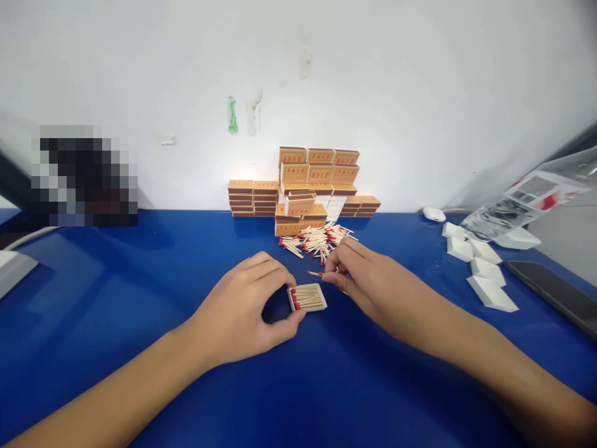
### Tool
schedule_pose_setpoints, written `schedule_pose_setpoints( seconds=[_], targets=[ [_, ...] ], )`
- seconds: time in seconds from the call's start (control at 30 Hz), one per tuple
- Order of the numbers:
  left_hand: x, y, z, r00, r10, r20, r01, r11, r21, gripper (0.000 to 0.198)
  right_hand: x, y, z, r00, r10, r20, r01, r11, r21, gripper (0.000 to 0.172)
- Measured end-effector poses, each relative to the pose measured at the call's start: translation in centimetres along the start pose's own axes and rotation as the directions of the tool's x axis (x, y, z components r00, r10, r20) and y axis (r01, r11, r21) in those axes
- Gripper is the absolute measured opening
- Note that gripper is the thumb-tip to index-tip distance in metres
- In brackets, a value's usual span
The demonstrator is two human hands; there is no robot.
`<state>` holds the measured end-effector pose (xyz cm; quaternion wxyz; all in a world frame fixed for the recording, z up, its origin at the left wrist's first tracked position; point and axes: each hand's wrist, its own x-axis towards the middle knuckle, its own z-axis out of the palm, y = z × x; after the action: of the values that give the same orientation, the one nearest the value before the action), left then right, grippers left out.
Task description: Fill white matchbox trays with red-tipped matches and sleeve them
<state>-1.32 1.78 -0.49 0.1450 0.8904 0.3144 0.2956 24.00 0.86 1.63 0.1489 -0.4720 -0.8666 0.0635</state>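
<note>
My left hand [249, 308] grips a small white matchbox tray [323, 297] at its left end, thumb and fingers on opposite sides. Inside the tray lie several red-tipped matches [308, 297], heads to the left. Just right of and above the tray, my right hand [357, 270] is pinched on matches [315, 273], one pointing left with its red head out. A loose pile of matches [321, 238] is spread on the blue table [261, 398] beyond my hands. Behind it stand stacked orange matchboxes [319, 174].
Lower matchbox stacks [253, 199] flank the tall one against the wall. On the right are white folded pieces [487, 272], a white case [434, 214], a clear plastic bag [536, 193] and a dark phone [555, 292]. A white object [16, 270] sits far left.
</note>
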Motion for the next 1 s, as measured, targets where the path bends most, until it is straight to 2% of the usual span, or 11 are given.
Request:
schedule_pose_setpoints(
  seconds=[0.17, 0.33, 0.5, 0.63, 0.8, 1.0],
  targets=[
    [0.1, 0.0, 0.0, 1.0, 0.012, -0.005, -0.012, 1.0, -0.012, 0.015, 0.0, -1.5, 0.6, 0.99, -0.129, 0.049, 0.13, 0.991, -0.013, 0.008],
    [0.2, 0.2, 0.0, 1.0, 0.016, 0.011, -0.016, 1.0, -0.013, 0.015, 0.2, -1.0, 0.4, 0.996, -0.084, 0.035, 0.083, 0.996, 0.033, 0.006],
    [0.1, 0.2, -0.1, 1.0, 0.023, 0.009, -0.023, 0.999, -0.025, 0.018, 0.0, -1.3, 0.6, 0.991, -0.116, 0.071, 0.113, 0.993, 0.041, 0.009],
    [0.1, 0.1, 0.0, 0.999, 0.03, 0.014, -0.03, 0.999, -0.02, 0.016, 0.1, -1.4, 0.6, 0.994, -0.101, 0.04, 0.096, 0.991, 0.097, 0.008],
    [0.1, 0.0, 0.1, 1.0, 0.015, 0.01, -0.014, 1.0, -0.011, 0.016, -0.2, -0.4, -0.2, 0.992, -0.099, 0.079, 0.092, 0.992, 0.084, 0.004],
    [0.1, 0.0, 0.1, 1.0, 0.013, 0.009, -0.013, 1.0, -0.019, 0.018, -0.5, 0.1, -0.6, 0.982, -0.076, 0.171, 0.065, 0.996, 0.067, 0.019]
  ],
)
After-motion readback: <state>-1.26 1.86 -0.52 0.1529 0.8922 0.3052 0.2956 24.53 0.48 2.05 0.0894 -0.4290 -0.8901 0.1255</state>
